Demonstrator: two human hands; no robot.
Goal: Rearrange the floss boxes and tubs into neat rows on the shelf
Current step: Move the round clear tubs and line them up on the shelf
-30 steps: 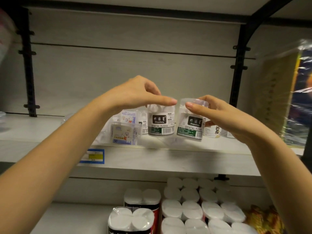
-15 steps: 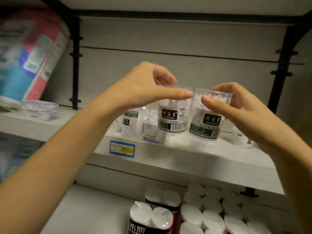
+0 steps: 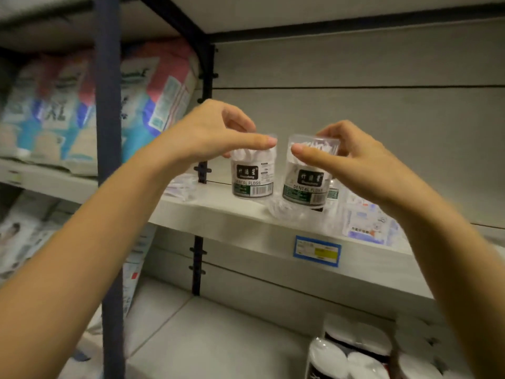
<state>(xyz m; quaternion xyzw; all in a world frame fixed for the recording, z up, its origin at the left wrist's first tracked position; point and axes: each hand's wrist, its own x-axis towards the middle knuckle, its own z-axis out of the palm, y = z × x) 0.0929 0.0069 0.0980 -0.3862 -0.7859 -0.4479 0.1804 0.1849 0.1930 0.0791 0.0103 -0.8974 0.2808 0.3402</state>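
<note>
Both tubs carried leftward along shelf [image 3: 218, 212]; my left hand [image 3: 207, 132] pinches left tub [image 3: 252, 173], right hand [image 3: 352, 160] pinches right tub [image 3: 307, 184]; setting down next, I reckon.

Place: a shop aisle, retail shelving
Shelving: grey metal shelf [image 3: 246, 222] on dark slotted uprights [image 3: 108, 187], boards stacked one above another
Price tag: blue-framed label [image 3: 317, 250] with a yellow patch on the shelf's front edge
Stock: identical barcoded "DENTAL FLOSS" tubs [image 3: 252, 175], wrapped tissue rolls [image 3: 355, 351] below, bulky printed packs [image 3: 153, 99] in the next bay
</note>
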